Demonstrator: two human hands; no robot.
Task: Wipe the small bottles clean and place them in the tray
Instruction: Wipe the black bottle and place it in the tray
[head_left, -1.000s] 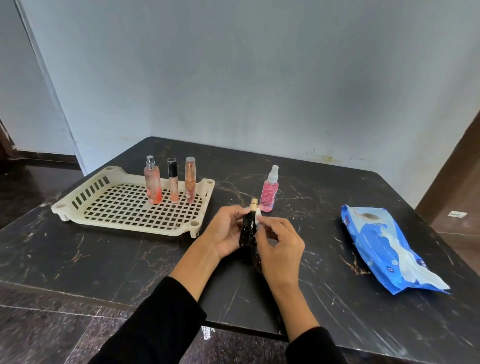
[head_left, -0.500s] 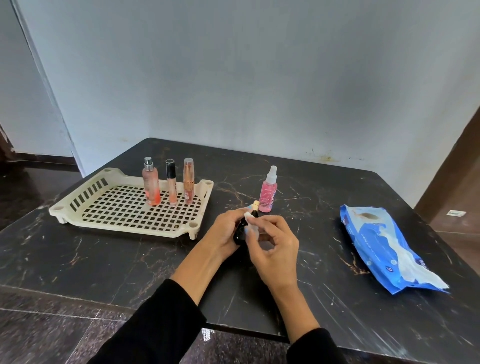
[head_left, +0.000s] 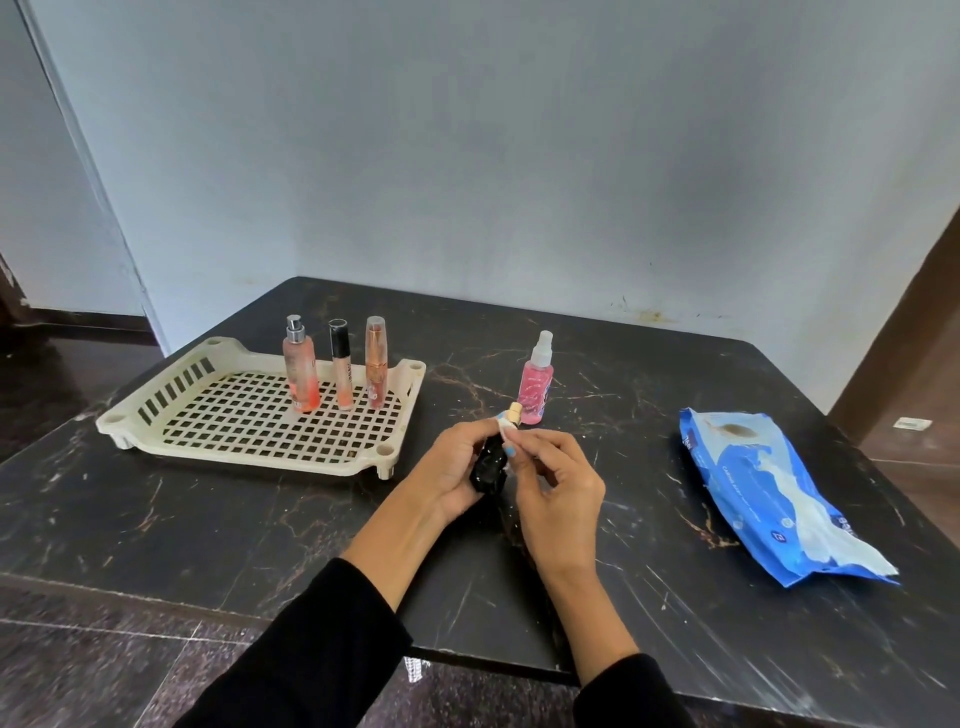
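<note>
Black glass, the bottle (head_left: 488, 464) sits gripped in the left hand (head_left: 451, 467) just right of the tray (head_left: 130, 418); the right hand (head_left: 558, 483) pinches a wipe (head_left: 504, 420) at its neck. Best to turn the bottle slowly, covering every side.

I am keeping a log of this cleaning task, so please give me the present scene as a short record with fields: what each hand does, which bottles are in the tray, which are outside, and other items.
left hand: holds the black bottle
right hand: presses a white wipe near the bottle's gold cap
in tray: three upright bottles, peach spray bottle, black-capped tube, rose-gold tube
outside tray: pink spray bottle, upright on the table
other: blue wipes pack lying to the right
</note>
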